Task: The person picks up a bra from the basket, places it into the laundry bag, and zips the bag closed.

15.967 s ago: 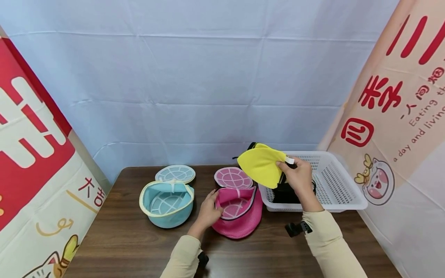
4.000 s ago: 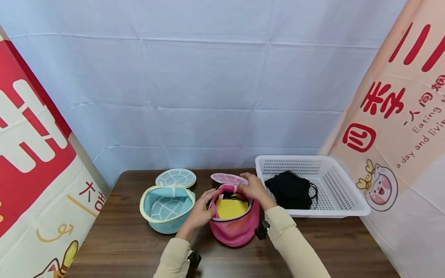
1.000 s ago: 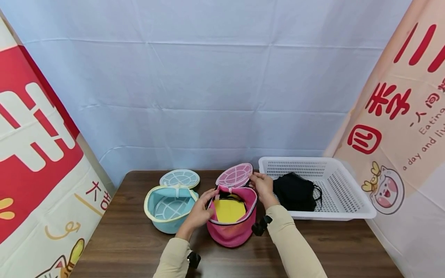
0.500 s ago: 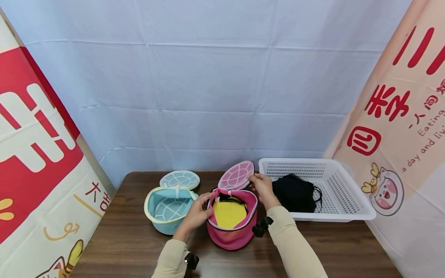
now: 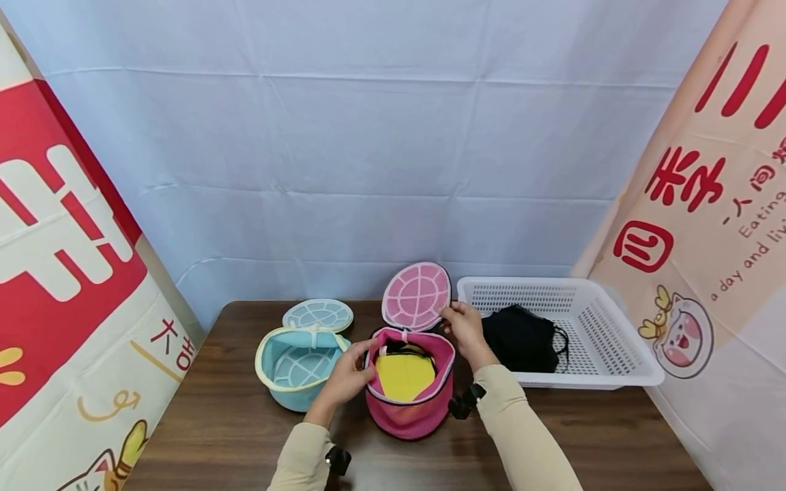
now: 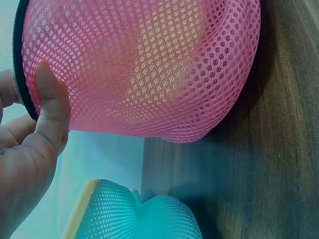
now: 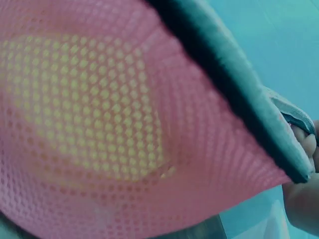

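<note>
We are looking at a brown wood-grain table point(image 5: 417, 470), which is carrying three things in a row. On our left a light-blue mesh bag point(image 5: 299, 397) is standing, its lid point(image 5: 318, 314) lying open behind it; in the middle a pink mesh bag point(image 5: 408, 420) is standing; on our right a white perforated basket point(image 5: 589, 379) is sitting.

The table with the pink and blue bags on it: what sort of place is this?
Perhaps a makeshift filming corner indoors: a creased pale cloth hangs behind the brown table, and printed sheets flank it on both sides.
</note>
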Motion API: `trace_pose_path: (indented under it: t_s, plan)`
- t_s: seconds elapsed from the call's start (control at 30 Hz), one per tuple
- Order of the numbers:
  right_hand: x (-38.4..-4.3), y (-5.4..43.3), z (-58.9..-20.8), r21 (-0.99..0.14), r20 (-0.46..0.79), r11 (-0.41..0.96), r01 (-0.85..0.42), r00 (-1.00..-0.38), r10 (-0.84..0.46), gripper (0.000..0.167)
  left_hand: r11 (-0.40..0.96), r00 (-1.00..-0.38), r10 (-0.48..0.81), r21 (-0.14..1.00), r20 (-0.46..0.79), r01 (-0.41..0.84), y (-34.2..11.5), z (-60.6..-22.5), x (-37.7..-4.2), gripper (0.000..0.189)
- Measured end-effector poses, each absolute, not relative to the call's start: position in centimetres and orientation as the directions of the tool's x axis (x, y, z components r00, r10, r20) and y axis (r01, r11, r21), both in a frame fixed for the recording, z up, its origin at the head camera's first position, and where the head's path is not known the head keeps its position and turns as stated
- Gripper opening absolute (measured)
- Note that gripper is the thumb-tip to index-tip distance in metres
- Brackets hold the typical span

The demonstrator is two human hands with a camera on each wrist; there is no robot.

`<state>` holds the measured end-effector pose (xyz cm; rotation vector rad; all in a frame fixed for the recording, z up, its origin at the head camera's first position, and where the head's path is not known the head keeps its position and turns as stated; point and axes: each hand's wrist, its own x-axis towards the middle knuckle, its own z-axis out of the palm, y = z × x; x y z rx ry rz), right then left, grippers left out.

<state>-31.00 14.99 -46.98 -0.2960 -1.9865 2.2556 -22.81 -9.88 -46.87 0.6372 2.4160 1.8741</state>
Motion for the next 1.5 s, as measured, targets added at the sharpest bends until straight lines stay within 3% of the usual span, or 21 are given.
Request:
trace_pose_path:
  t_s: [0.43, 0.7, 1.17, 1.5]
  plan:
    - [-30.5, 15.3, -47.2, -0.989, 0.021, -0.137, -0.059, -0.965, 0.262, 0.016, 0.239, -0.946, 0.285, 0.944, 0.155, 0.227, -10.1, -47.0, -22.4, 0.051]
    - [-29.9, 15.3, -47.1, -0.983, 0.020, -0.172, -0.061, -0.972, 0.233, 0.020, 0.159, -0.954, 0.282, 0.975, 0.105, 0.154, -10.1, -46.8, -22.2, 0.059]
    - [-29.5, 15.7, -46.7, -0.967, 0.063, -0.230, -0.109, -0.978, 0.200, 0.019, 0.128, -0.956, 0.278, 0.983, 0.095, 0.135, -10.1, -46.6, -22.5, 0.057]
    - [-29.0, 16.2, -46.3, -0.996, 0.087, 0.006, -0.087, -0.970, 0.225, 0.019, 0.103, -0.957, 0.273, 0.986, 0.098, 0.130, -9.9, -46.5, -22.8, 0.055]
